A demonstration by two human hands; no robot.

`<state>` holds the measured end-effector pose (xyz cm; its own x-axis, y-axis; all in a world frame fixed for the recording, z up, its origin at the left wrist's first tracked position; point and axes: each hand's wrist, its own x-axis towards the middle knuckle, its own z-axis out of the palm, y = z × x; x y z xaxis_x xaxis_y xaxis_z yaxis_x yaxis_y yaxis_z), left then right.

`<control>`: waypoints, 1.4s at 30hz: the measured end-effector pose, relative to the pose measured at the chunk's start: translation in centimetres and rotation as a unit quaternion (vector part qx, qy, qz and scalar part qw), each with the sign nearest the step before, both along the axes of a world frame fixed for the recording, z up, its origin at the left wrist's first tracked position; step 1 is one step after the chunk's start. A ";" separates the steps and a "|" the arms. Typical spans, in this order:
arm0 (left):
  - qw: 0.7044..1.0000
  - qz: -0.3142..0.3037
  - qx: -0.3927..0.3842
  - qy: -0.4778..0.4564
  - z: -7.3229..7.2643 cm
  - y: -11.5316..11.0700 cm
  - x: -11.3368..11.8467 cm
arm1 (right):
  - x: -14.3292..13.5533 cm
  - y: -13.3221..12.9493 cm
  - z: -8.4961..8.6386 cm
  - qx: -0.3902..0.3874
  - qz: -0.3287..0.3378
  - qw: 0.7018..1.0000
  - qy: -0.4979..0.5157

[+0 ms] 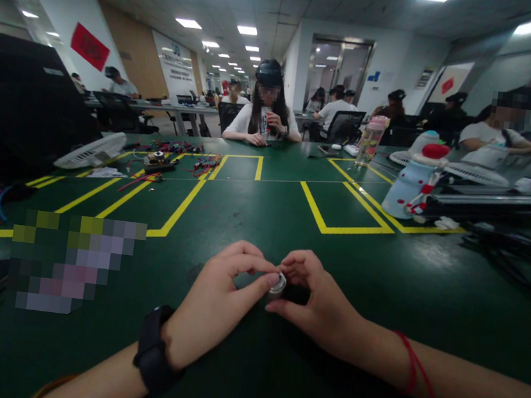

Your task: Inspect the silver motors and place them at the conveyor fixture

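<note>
A small silver cylinder (277,286) with a shiny rim and a pale top stands between my two hands, just above or on the green table; I cannot tell which. My left hand (231,279), with a black band on its wrist, pinches its top edge between thumb and index finger. From the other side, my right hand (314,295) closes on it, thumb low on the near side and fingertips at the far side near the left fingertips. A red cord circles the right wrist. My fingers hide part of the cylinder's body.
Yellow tape lines mark the green table (244,212). At left are a white fan (92,152), bundled wires (175,147) and a black monitor (25,105). At right stand a blue bottle (405,187), a pink-lidded bottle (372,141) and black cables (515,255). A person (266,105) sits opposite.
</note>
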<state>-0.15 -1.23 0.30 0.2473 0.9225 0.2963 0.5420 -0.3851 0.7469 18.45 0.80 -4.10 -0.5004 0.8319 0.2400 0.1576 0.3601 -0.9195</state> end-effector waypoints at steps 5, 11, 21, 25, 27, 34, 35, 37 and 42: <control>0.999 0.043 -0.005 0.006 -0.1 0.6 -1.4 | 0.4 0.0 0.3 0.046 -0.049 0.997 -0.049; 0.992 0.003 -0.034 0.126 -2.6 0.7 -1.3 | 0.4 0.1 -0.1 0.053 -0.054 0.996 -0.052; 0.992 0.045 -0.076 0.091 -0.8 0.7 -4.0 | 6.5 2.9 2.1 0.027 -0.212 0.973 -0.086; 0.985 0.101 -0.129 0.057 -0.7 0.6 -8.0 | 16.6 5.8 2.5 0.087 -0.431 0.862 -0.253; 0.978 0.129 -0.157 0.039 -1.3 0.6 -9.5 | 21.2 6.5 2.3 0.080 -0.497 0.807 -0.310; 0.973 0.153 -0.174 0.005 -2.2 0.7 -10.1 | 23.9 6.5 1.8 0.154 -0.564 0.717 -0.379; 0.972 0.154 -0.175 0.004 -2.1 0.8 -9.9 | 22.3 6.3 1.9 0.207 -0.549 0.710 -0.389; 0.972 0.156 -0.178 0.006 -2.1 0.8 -9.8 | 18.0 5.6 2.2 0.287 -0.441 0.756 -0.390; 0.967 0.156 -0.199 0.028 -2.3 0.9 -10.0 | 5.0 2.4 1.7 0.191 -0.038 0.937 -0.291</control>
